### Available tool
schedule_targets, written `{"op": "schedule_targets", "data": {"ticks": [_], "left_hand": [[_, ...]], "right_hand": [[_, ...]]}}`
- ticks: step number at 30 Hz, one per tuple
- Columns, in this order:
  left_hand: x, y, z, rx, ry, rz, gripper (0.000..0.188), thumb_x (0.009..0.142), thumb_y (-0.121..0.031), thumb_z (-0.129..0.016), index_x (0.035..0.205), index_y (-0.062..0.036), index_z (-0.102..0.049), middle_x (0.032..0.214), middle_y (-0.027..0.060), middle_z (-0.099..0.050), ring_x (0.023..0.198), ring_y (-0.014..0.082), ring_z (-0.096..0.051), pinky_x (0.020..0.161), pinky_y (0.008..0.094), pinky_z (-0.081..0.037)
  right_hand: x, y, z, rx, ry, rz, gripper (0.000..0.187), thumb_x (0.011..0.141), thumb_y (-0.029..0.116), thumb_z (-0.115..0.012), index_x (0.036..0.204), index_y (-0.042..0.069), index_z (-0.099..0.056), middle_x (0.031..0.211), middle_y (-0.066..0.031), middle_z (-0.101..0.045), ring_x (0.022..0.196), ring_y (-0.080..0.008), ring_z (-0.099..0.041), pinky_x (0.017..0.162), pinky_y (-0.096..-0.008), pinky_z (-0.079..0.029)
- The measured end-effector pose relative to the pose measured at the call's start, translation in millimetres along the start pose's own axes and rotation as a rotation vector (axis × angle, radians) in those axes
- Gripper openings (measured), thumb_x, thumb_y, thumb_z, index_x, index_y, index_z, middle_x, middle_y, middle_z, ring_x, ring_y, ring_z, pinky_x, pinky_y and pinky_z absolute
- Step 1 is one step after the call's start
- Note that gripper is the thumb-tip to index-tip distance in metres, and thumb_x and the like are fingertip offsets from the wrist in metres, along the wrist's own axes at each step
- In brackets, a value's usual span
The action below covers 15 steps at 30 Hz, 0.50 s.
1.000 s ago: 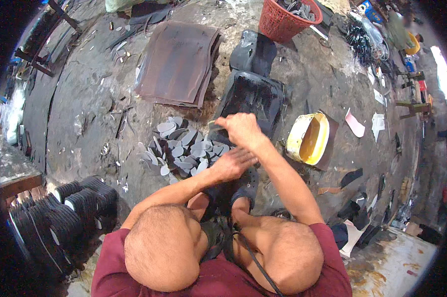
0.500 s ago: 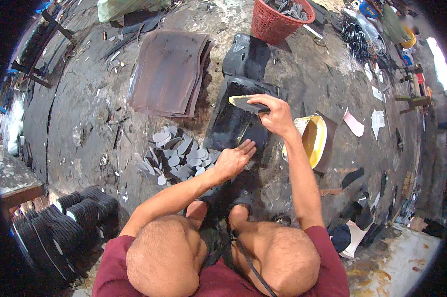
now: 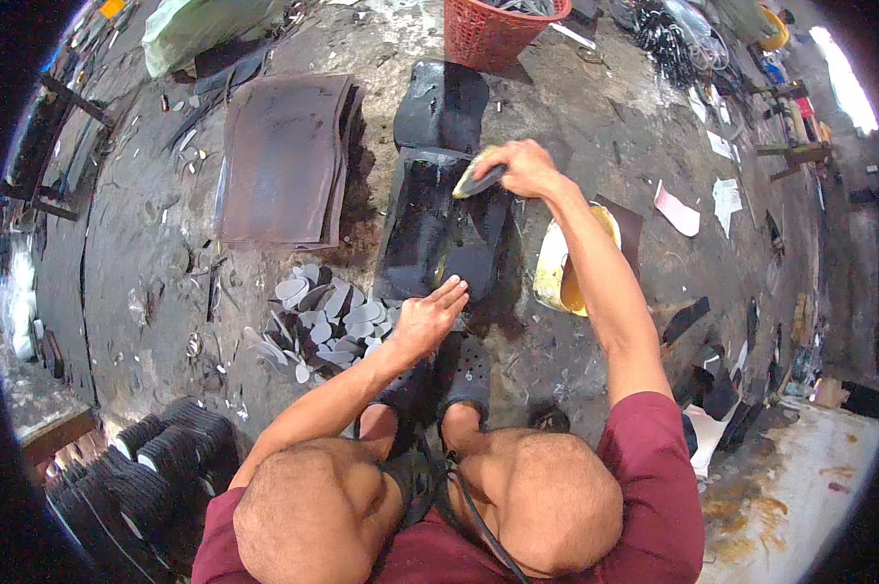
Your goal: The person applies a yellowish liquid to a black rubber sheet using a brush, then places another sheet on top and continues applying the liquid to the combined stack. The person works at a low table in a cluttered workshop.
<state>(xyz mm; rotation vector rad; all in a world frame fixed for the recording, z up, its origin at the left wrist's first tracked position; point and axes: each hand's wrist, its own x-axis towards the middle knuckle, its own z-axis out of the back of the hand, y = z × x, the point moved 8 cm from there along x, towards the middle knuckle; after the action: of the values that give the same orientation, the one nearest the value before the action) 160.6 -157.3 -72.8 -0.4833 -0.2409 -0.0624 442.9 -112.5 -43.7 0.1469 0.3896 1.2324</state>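
Yellow-edged pad (image 3: 482, 182) in hand at a black slab (image 3: 412, 229)

In my head view, the right hand (image 3: 527, 169) has its fingers closed in a narrow grip on the pad, a flat, dark piece with a pale yellow border. I locate the pad over the far right part of the slab; whether it touches the surface there I cannot tell. The left hand (image 3: 430, 321) lies palm down at the slab's near edge, its fingers straight and close together rather than curled. Their tips are on or just beside a dark flat piece (image 3: 470, 265) lying on the slab; how firmly they press I cannot tell.

To the right of the slab I see a tub (image 3: 550, 265), smeared white and yellow, partly covered by the right forearm (image 3: 607, 284). To the left, near the left hand, is a heap of grey oval pieces (image 3: 334, 323), and beyond it a stack of brown sheets (image 3: 279, 156). A smaller black block (image 3: 441, 105) adjoins the slab's far end; farther off stands a red basket (image 3: 491, 41) with grey pieces in it. At my lower left are rows of black sole-shaped pieces (image 3: 179, 443). Two dark shoes (image 3: 468, 372) rest just before the slab's near edge.
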Motion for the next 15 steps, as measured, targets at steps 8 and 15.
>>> {"op": "schedule_targets", "data": {"ticks": [8,15], "left_hand": [[1,4,8,-0.058,-0.052,0.029,0.038,0.079,-0.003,-0.065,0.117,-0.0069,-0.069,0.135,0.0078,-0.064,0.128,0.0205,-0.059,0.087,0.0361,-0.06],[-2,2,-1,0.02,0.011,0.021,0.046,0.08,-0.006,-0.065,0.126,-0.0082,-0.065,0.142,0.0065,-0.059,0.134,0.0201,-0.055,0.081,0.035,-0.061]], "right_hand": [[-122,16,-29,0.254,0.02,-0.457,0.042,0.083,0.026,-0.07,0.124,0.032,-0.068,0.113,-0.0086,-0.073,0.108,-0.0329,-0.068,0.091,-0.0466,-0.054],[-140,55,-6,0.379,-0.292,-0.454,0.039,0.087,0.029,-0.066,0.125,0.026,-0.066,0.105,-0.0138,-0.073,0.098,-0.0386,-0.07,0.084,-0.0501,-0.054]]}}
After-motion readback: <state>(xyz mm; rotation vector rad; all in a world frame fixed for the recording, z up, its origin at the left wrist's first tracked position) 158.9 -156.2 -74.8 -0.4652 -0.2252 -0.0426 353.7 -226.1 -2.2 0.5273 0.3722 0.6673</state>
